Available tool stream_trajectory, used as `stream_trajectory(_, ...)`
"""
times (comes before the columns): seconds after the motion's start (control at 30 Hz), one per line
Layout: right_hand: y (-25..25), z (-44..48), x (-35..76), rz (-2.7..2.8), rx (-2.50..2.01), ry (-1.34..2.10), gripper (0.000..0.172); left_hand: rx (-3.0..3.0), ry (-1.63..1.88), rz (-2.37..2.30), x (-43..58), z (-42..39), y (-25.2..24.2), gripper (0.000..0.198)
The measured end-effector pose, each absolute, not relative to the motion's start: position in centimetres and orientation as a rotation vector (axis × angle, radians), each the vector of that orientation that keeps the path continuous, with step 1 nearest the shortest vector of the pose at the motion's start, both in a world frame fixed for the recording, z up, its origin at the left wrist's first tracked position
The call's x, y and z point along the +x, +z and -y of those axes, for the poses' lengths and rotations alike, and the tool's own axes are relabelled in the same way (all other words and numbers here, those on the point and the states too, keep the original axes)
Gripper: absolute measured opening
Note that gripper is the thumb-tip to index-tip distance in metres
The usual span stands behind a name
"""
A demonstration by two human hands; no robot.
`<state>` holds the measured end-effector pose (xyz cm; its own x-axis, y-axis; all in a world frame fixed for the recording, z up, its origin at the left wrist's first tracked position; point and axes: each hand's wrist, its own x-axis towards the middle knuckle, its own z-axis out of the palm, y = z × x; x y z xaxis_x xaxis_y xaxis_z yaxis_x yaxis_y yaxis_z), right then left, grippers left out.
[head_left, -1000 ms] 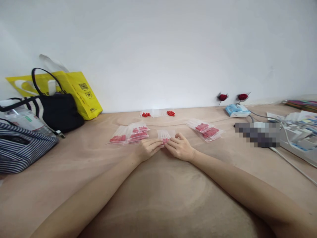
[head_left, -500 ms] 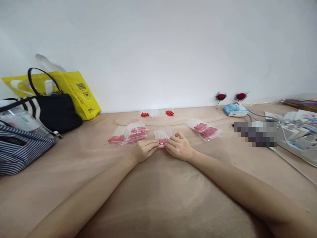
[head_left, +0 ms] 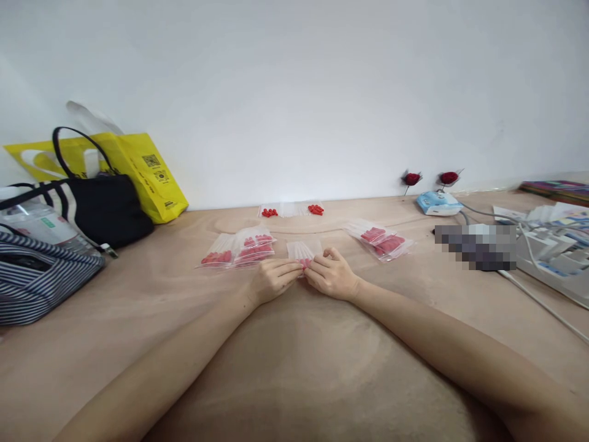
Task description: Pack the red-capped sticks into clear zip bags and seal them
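Note:
My left hand (head_left: 272, 279) and my right hand (head_left: 332, 275) meet at the middle of the wooden table (head_left: 294, 362), fingers pinched together on the near edge of a small clear zip bag (head_left: 301, 250) with red pieces inside. The bag lies flat just beyond my fingertips. A pile of filled clear bags (head_left: 239, 248) lies to the left of my left hand. A second pile of filled bags (head_left: 380, 239) lies to the right of my right hand.
Loose red pieces (head_left: 270, 212) and another small heap of red pieces (head_left: 316, 209) lie by the wall. A black handbag (head_left: 108, 205), a yellow bag (head_left: 147, 169) and a striped bag (head_left: 41, 276) stand at left. A blue packet (head_left: 438, 203), cables and boxes (head_left: 552, 252) crowd the right.
The small bag shifted slightly left between my fingers, and my fingertips closed in over its near edge. My arms have barely moved.

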<state>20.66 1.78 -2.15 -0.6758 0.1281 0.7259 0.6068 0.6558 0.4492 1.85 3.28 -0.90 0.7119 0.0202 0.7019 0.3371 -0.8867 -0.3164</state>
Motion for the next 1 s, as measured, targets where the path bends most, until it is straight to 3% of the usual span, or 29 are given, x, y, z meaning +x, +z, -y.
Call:
stream_trajectory(0.73, -2.0, -1.6, 26.9, 2.344, -0.888, -1.018, 0.026, -2.605, -1.117, 0.413, 0.6, -3.5, -1.3, 0.012)
stream_trajectory(1.0, -1.6, -1.6, 32.6, 2.042, -1.260, -0.904, 0.019, -2.705, -1.075, 0.680, 1.8, -6.0, -2.2, 0.016)
